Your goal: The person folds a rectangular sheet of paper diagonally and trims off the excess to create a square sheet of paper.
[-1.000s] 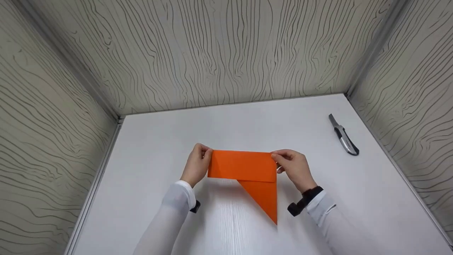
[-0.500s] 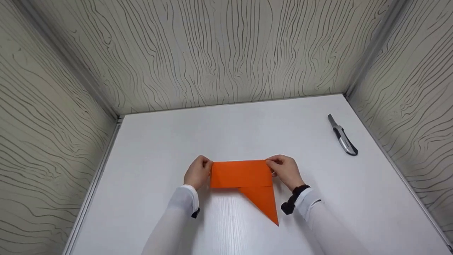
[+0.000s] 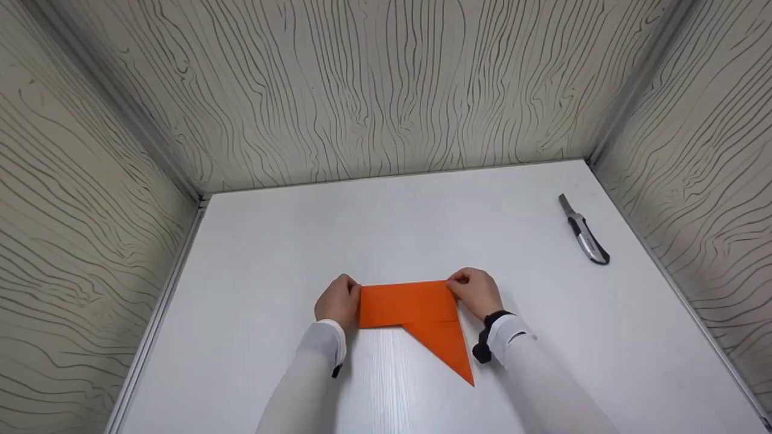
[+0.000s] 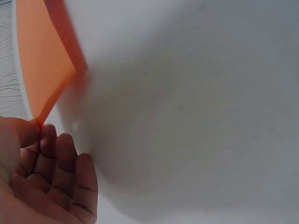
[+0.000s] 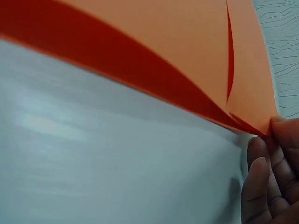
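Note:
A folded sheet of orange paper (image 3: 407, 304) spans the gap between the two hands, with a triangular flap pointing toward the person at its right side. The left hand (image 3: 339, 301) pinches its far left corner between thumb and forefinger; in the left wrist view the other fingers (image 4: 63, 165) lie loosely bent below the paper (image 4: 44, 56). At the far right corner, the right hand (image 3: 476, 292) pinches the paper with thumb and fingers. The right wrist view shows layers of the paper (image 5: 187, 42) standing slightly apart, with dark gaps between them.
A utility knife (image 3: 585, 232) with a black and silver handle lies on the white table (image 3: 271, 241) at the far right. Walls with a wood-grain pattern (image 3: 374, 90) enclose the table at the back and both sides.
Both hands have moved the paper toward the person and down. The right hand has also come left, closer to the left hand. Each hand keeps its pinch.

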The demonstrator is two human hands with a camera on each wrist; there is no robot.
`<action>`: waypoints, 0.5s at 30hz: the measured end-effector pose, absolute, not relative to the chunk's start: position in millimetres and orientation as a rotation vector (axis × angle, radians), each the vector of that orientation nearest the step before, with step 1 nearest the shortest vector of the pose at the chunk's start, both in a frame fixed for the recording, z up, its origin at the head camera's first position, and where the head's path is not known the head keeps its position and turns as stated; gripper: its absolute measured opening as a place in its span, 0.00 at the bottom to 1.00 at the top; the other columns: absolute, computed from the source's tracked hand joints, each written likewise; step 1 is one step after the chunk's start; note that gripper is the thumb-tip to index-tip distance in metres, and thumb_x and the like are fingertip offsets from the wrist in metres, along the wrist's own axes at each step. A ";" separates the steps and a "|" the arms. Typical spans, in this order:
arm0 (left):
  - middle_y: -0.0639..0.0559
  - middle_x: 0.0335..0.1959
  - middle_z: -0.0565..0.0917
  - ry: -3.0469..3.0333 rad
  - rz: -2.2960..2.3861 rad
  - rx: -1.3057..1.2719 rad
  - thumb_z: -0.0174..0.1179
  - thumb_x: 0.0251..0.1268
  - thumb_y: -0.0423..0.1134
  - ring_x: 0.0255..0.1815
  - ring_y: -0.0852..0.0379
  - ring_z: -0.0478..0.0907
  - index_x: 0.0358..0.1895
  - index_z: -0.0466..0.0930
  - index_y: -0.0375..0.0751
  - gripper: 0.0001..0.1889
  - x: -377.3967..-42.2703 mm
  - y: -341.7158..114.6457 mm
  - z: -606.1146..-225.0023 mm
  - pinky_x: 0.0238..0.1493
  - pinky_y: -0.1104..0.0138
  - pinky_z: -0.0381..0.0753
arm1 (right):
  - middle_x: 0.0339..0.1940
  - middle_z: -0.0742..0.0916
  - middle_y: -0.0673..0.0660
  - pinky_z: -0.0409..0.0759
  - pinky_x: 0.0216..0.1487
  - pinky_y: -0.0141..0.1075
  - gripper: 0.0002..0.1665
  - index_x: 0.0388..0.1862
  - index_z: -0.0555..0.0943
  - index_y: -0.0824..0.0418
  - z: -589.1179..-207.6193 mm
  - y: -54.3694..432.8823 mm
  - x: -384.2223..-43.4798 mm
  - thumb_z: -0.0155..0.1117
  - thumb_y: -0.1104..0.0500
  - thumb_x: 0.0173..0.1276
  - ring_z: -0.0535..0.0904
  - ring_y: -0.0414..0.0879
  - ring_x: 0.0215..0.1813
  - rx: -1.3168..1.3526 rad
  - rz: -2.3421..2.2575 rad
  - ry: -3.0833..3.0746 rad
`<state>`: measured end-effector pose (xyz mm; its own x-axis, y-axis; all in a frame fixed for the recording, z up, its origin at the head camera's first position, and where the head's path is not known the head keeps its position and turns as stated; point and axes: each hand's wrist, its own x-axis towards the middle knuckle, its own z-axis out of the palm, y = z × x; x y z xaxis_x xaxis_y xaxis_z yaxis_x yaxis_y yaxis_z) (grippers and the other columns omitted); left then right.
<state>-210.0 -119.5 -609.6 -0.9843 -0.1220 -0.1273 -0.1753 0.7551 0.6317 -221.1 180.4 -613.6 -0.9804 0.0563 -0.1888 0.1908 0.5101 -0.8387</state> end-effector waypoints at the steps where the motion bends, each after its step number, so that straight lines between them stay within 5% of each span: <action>1: 0.55 0.31 0.81 2.881 1.026 -0.241 0.59 0.77 0.42 0.31 0.55 0.77 0.41 0.81 0.45 0.06 -210.0 -119.0 -610.5 0.41 0.60 0.81 | 0.38 0.87 0.53 0.81 0.42 0.37 0.07 0.42 0.87 0.58 -614.4 179.3 -221.5 0.68 0.56 0.72 0.80 0.49 0.39 0.216 -1.459 2.615; 7: 0.44 0.50 0.83 3.044 0.857 -0.176 0.63 0.73 0.41 0.49 0.46 0.79 0.56 0.83 0.41 0.14 -208.7 -107.0 -608.0 0.56 0.53 0.81 | 0.40 0.87 0.54 0.82 0.46 0.39 0.08 0.43 0.87 0.58 -615.7 176.2 -221.7 0.67 0.56 0.73 0.80 0.51 0.42 0.244 -1.444 2.619; 15: 0.42 0.72 0.72 3.085 0.475 0.363 0.61 0.72 0.49 0.73 0.38 0.64 0.74 0.71 0.44 0.30 -174.0 -61.5 -602.0 0.75 0.44 0.59 | 0.42 0.87 0.54 0.82 0.51 0.43 0.09 0.44 0.87 0.58 -618.3 176.0 -220.3 0.66 0.55 0.73 0.80 0.52 0.44 0.267 -1.447 2.638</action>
